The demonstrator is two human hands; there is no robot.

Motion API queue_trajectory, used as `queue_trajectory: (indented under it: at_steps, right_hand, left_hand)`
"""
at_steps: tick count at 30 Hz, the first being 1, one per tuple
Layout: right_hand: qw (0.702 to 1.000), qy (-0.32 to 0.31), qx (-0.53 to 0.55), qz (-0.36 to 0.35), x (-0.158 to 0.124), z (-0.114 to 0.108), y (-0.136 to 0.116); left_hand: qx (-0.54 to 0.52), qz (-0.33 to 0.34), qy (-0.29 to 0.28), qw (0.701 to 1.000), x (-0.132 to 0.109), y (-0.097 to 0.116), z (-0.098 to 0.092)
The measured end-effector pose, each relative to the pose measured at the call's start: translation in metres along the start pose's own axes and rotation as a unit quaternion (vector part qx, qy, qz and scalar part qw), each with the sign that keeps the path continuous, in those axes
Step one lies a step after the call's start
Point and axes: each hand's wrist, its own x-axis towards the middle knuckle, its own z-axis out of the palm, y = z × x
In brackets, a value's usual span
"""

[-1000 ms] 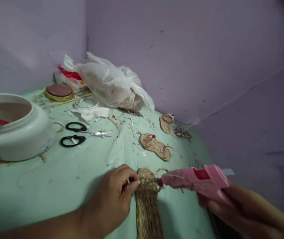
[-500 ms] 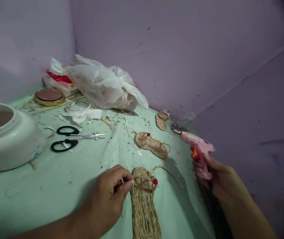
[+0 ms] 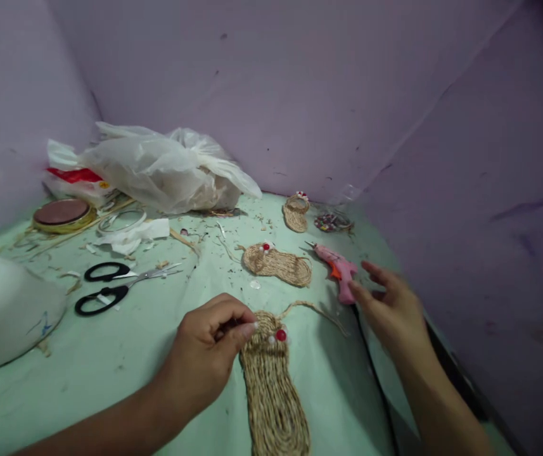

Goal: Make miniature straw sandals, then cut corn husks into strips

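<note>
My left hand [image 3: 214, 351] is closed in a pinch on a small white bead [image 3: 255, 325]. It hovers at the left edge of a large slipper of coiled jute rope [image 3: 274, 392], which bears a red bead [image 3: 281, 335] with white beads beside it. A loose rope tail [image 3: 316, 308] trails from the slipper's top. A pink glue gun [image 3: 342, 269] with an orange trigger lies on the table, nozzle toward the far left. Just right of its handle, my right hand [image 3: 392, 310] is open with fingers apart, holding nothing.
Two smaller rope slippers [image 3: 278, 265] lie further back, near a container of mixed beads [image 3: 332, 221]. Black-handled scissors [image 3: 119, 288] and a white pot [image 3: 12, 316] are on the left. A plastic bag [image 3: 166, 168] rests against the wall. The glue gun's cord [image 3: 376, 373] runs toward me.
My right hand has put the glue gun down on the table and let go of it. My left hand keeps its pinch beside the slipper. The view has turned slightly right.
</note>
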Motion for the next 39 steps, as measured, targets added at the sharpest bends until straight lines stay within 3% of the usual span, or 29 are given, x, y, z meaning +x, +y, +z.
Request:
queue_trajectory:
  at_steps: [1,2,4,7,13,20,27,39]
  right_hand:
    - [1.000,-0.005,-0.012,-0.025,-0.010,-0.001,-0.011]
    - [0.996,-0.061,0.012,-0.059,-0.020,-0.001,-0.022]
    - [0.964,-0.231,0.076,-0.103,-0.040,0.005,-0.040]
    - [0.942,-0.297,0.089,-0.132,-0.062,0.020,-0.047]
    - [0.943,-0.300,0.105,-0.095,-0.078,0.042,-0.031]
    - [0.934,-0.321,0.152,-0.052,-0.078,0.040,-0.037]
    - [0.933,-0.317,0.161,-0.055,-0.079,0.042,-0.036]
    - [0.935,-0.313,0.157,-0.061,-0.080,0.042,-0.035]
  left_hand:
    - [0.010,0.007,-0.005,1.000,0.002,0.002,0.000]
    - [0.020,0.014,-0.011,1.000,0.003,0.003,0.000]
    - [0.037,0.026,-0.024,0.999,0.004,0.004,0.000]
    - [0.050,0.039,-0.043,0.997,0.006,0.003,0.001]
    - [0.069,0.024,-0.058,0.996,0.009,0.004,0.004]
    - [0.075,0.022,-0.081,0.994,0.011,0.003,0.007]
    - [0.075,0.020,-0.088,0.993,0.011,0.001,0.009]
    - [0.087,0.074,-0.084,0.990,0.010,0.004,0.008]
